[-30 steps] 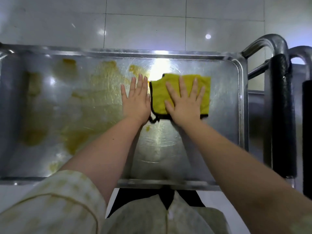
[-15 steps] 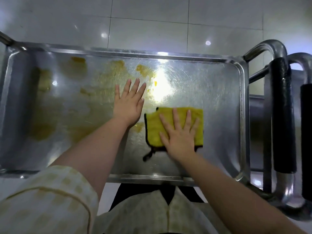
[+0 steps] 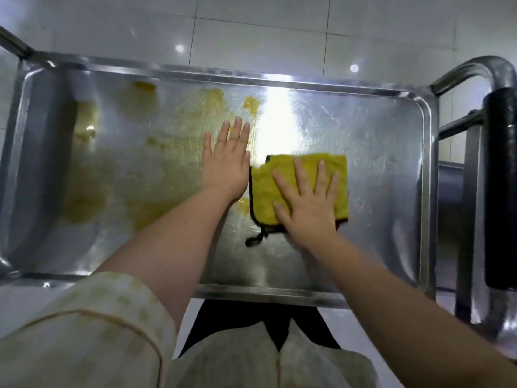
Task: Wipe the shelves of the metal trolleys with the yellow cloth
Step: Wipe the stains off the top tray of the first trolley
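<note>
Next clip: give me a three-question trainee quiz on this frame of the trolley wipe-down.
1. Which hand presses the yellow black-edged cloth flat on the steel trolley shelf?
2. True or false: the left hand is curled into a fist.
3. The yellowish stains lie mostly on the shelf's: A left half; B right half.
Key: 1 right hand; 2 false; 3 A.

2 flat hands, palms down.
At centre frame the left hand [image 3: 226, 161] has fingers together; the right hand [image 3: 305, 203] beside it, fingers spread.
</note>
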